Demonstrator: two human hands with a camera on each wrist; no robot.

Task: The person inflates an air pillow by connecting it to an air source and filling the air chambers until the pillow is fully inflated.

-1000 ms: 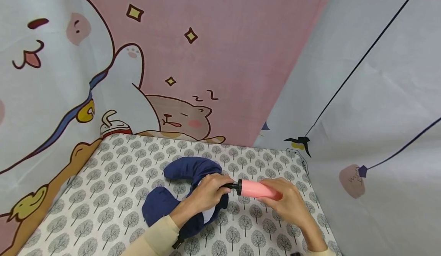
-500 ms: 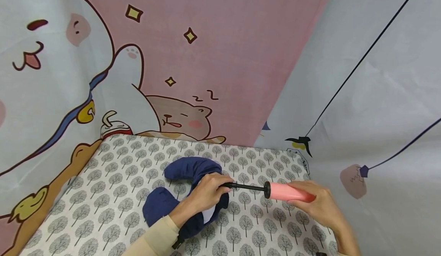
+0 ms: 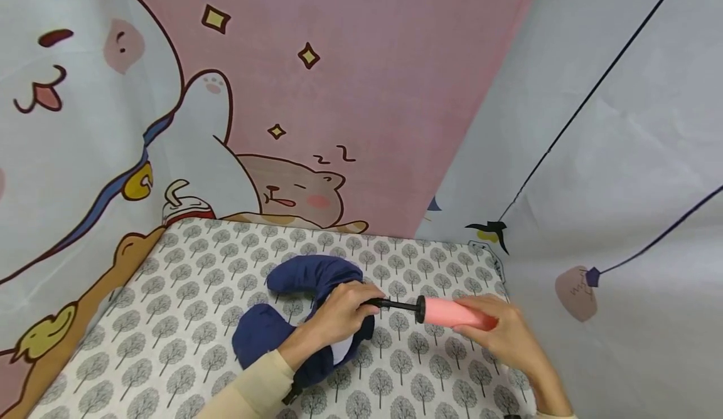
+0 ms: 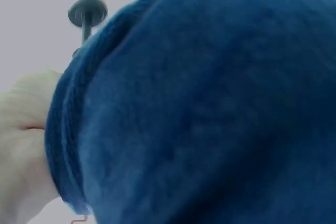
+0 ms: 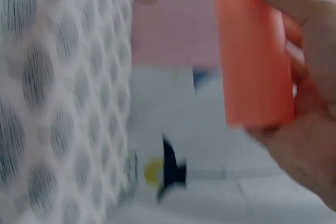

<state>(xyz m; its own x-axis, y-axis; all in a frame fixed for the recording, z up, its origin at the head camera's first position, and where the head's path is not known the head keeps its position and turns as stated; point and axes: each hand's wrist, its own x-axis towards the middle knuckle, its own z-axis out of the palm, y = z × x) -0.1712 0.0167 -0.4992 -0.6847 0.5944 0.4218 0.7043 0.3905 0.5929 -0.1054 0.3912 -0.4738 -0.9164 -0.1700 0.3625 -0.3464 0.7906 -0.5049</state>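
Note:
A hand pump with a pink barrel (image 3: pixel 452 313) and a black rod (image 3: pixel 400 305) lies roughly level between my hands. My right hand (image 3: pixel 503 326) grips the barrel near its far end; the right wrist view shows thumb and fingers around the barrel (image 5: pixel 254 61). At the rod's other end my left hand (image 3: pixel 346 311) holds the black end, mostly hidden by the fingers. Under and around that hand lies a navy U-shaped neck pillow (image 3: pixel 313 273), with a white patch beside the wrist. The pillow (image 4: pixel 199 98) fills most of the left wrist view.
The table (image 3: pixel 395 381) wears a white cloth printed with grey trees. Behind it hangs a pink and white cartoon curtain (image 3: pixel 384 93), and a pale curtain (image 3: pixel 632 155) closes off the right side.
My right hand drew the barrel rightward, baring a long stretch of rod, then came partway back left, so less rod shows now. The left hand and neck pillow stayed in place.

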